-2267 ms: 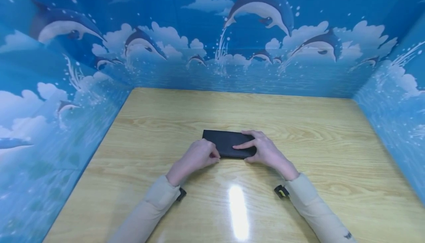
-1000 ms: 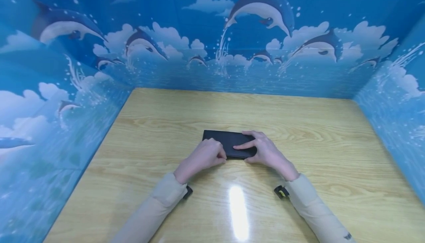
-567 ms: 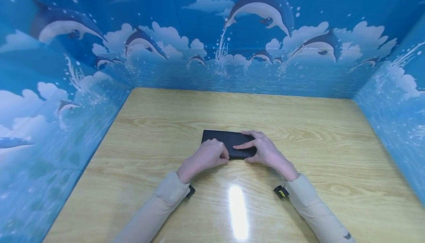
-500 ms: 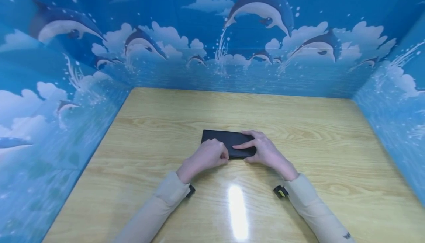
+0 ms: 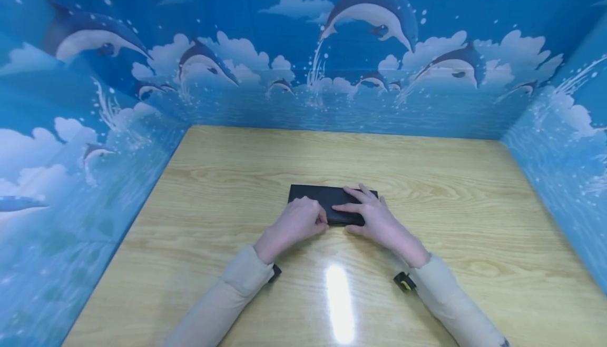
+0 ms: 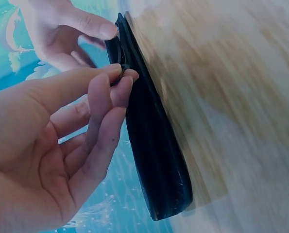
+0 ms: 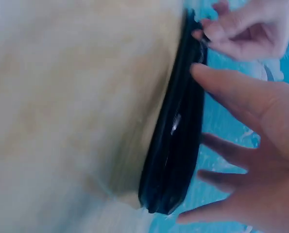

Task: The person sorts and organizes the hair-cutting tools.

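Observation:
A flat black zip wallet (image 5: 327,197) lies on the table, its zipped long edge facing the person. At that near edge my left hand (image 5: 296,221) pinches a small zipper pull (image 6: 121,71) between thumb and curled fingers, as the left wrist view shows. My right hand (image 5: 377,221) rests on the wallet's right part with fingers spread and fairly straight. In the right wrist view its thumb touches the zipped edge of the wallet (image 7: 185,131), a little way from the left hand. Whether anything is inside the wallet is hidden.
The light wood-grain table (image 5: 427,178) spreads around both arms. A blue curtain with dolphins (image 5: 303,105) stands along the back and both sides. A bright light reflection (image 5: 340,305) shows on the tabletop near the front.
My left hand has slid right along the wallet's near edge, then nearly stopped. The right hand's fingers have spread and shifted, uncovering the far right corner. The wallet stays in place.

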A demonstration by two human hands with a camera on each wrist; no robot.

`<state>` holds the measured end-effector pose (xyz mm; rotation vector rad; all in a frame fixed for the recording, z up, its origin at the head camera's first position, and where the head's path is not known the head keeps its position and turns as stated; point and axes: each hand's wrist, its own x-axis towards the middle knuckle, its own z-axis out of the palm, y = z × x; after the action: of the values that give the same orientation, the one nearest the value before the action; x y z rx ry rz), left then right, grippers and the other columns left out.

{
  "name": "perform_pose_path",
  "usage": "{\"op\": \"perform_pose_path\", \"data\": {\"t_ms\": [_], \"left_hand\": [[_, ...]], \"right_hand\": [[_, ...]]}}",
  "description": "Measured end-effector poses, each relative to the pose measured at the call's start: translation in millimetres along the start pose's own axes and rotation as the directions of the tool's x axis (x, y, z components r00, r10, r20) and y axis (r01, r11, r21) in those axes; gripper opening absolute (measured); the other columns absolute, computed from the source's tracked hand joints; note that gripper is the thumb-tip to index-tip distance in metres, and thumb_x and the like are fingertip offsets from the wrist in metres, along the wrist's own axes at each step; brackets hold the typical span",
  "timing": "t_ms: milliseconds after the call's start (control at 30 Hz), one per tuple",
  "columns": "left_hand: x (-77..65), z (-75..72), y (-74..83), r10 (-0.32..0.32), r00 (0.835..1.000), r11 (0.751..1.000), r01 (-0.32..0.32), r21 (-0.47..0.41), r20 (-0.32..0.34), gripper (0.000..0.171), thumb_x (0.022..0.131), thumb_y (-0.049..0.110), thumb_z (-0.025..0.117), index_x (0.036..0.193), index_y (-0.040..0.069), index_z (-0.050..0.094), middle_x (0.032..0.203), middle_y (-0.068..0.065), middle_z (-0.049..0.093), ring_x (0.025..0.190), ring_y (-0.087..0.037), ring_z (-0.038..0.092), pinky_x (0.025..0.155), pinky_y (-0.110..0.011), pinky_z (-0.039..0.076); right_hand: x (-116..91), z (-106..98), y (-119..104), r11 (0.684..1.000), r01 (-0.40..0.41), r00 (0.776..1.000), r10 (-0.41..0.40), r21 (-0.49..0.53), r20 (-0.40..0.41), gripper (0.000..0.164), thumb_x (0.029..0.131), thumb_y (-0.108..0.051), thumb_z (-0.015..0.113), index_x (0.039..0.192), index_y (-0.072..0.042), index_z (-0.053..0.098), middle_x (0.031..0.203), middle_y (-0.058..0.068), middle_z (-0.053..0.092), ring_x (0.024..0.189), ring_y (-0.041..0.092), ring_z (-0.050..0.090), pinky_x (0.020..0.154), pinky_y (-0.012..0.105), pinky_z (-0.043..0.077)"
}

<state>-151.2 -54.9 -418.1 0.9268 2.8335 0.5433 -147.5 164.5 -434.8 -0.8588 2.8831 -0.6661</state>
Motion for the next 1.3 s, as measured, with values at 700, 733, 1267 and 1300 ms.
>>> {"op": "perform_pose_path", "data": {"t_ms": [700, 733, 1267, 1300], "left_hand": [[-1.0, -3.5, 0.0, -0.071, 0.997, 0.994, 0.072, -0.086, 0.016, 0.025, 0.092, 0.025, 0.076, 0.069, 0.016, 0.074, 0.051, 0.012, 0.06, 0.042, 0.0, 0.05, 0.043, -0.015, 0.041], [-0.9, -3.8, -0.1, -0.08, 0.997, 0.993, 0.081, -0.087, 0.022, 0.024, 0.092, 0.025, 0.076, 0.07, 0.017, 0.074, 0.052, 0.013, 0.061, 0.043, 0.0, 0.051, 0.044, -0.015, 0.041], [0.8, -26.1, -11.9, -0.083, 0.995, 0.992, 0.077, -0.102, -0.062, 0.012, 0.09, 0.017, 0.079, 0.1, 0.011, 0.075, 0.093, -0.001, 0.075, 0.082, -0.013, 0.07, 0.075, -0.027, 0.057], [1.6, -25.9, -12.3, -0.073, 0.996, 0.995, 0.069, -0.074, -0.058, 0.019, 0.09, 0.019, 0.079, 0.107, 0.011, 0.074, 0.101, -0.002, 0.074, 0.091, -0.016, 0.07, 0.082, -0.03, 0.058]], "right_hand": [[14.0, 20.2, -39.0, 0.996, 0.054, 0.991, -0.061, -0.069, -0.116, 0.015, 0.082, -0.015, 0.081, 0.084, -0.019, 0.068, 0.067, -0.011, 0.062, 0.05, -0.001, 0.044, 0.038, 0.013, 0.031], [14.9, 20.7, -39.0, 0.996, 0.058, 0.992, -0.065, -0.068, -0.108, 0.015, 0.082, -0.014, 0.081, 0.084, -0.019, 0.066, 0.065, -0.011, 0.06, 0.049, 0.0, 0.043, 0.038, 0.013, 0.03], [19.5, 19.4, -38.3, 0.999, 0.052, 0.998, -0.051, 0.016, -0.035, 0.012, 0.084, -0.009, 0.078, 0.081, -0.015, 0.068, 0.067, -0.008, 0.066, 0.049, -0.001, 0.046, 0.044, 0.016, 0.038], [19.5, 19.5, -38.2, 0.998, 0.054, 0.998, -0.053, 0.019, -0.034, 0.012, 0.084, -0.01, 0.079, 0.081, -0.015, 0.068, 0.067, -0.007, 0.066, 0.049, -0.001, 0.046, 0.044, 0.016, 0.039]]}}
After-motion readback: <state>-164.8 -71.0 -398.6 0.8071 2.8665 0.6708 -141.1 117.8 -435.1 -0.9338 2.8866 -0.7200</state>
